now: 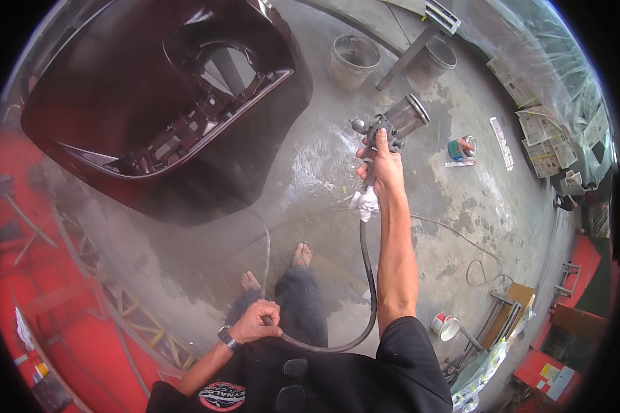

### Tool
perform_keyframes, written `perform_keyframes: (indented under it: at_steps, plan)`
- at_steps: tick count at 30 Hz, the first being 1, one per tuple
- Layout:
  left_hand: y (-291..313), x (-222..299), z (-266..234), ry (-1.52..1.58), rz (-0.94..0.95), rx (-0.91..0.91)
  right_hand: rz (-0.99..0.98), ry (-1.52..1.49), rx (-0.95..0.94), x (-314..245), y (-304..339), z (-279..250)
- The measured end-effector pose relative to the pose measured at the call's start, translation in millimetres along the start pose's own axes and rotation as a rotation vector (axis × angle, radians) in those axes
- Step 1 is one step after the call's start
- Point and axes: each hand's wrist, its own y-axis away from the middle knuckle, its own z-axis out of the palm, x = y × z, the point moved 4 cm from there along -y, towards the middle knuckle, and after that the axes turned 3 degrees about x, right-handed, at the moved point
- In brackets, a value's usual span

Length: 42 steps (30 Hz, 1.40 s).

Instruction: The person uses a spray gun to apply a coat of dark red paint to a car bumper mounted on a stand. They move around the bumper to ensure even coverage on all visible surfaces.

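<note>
My right hand (384, 166) is wrapped round the handle of a spray gun (377, 138), held out in front of me with its metal cup (408, 115) tilted to the upper right. A white cloth (364, 204) is bunched around the hose joint below the handle. From there a dark air hose (370, 275) curves down to my left hand (256, 321), which is closed on it near my waist. A dark maroon car bumper (255, 172) fills the upper left, with openings and a lighter trim line; the gun is to its right, apart from it.
Two grey buckets (355, 60) (432, 60) stand at the back. A paint can (463, 147) sits on the floor at right, a white tub (446, 326) nearer me. Plastic sheeting with newspaper (544, 141) covers something at far right. The hose trails over the concrete floor (324, 172).
</note>
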Motion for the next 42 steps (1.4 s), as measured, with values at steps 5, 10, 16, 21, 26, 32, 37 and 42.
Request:
perform_keyframes:
  at_steps: [5, 10, 16, 21, 26, 32, 37, 42]
  plan:
    - [8, 11, 0, 0.073, 0.020, -0.036, -0.097, -0.004, -0.129, -91, 60, 45]
    - [2, 32, -2, 0.083, 0.075, -0.094, -0.284, -0.052, -0.270, -174, 110, 92]
    - [-10, 64, 9, -0.016, 0.049, -0.117, -0.320, -0.090, -0.526, -192, 112, 88]
    - [-23, 74, 21, -0.081, 0.029, -0.131, -0.150, -0.032, -0.388, -140, 39, 58]
    - [-28, 66, 28, -0.046, -0.075, -0.107, 0.012, -0.036, -0.296, -63, -56, 23]
    - [-33, 63, 31, 0.100, -0.158, -0.086, 0.138, -0.019, -0.178, -13, -100, -1]
    - [-21, 54, 30, 0.257, -0.188, -0.140, 0.090, -0.027, -0.218, -53, -44, 12]
    - [4, 31, 25, 0.353, -0.230, -0.153, -0.078, 0.038, -0.358, -122, 88, 27]
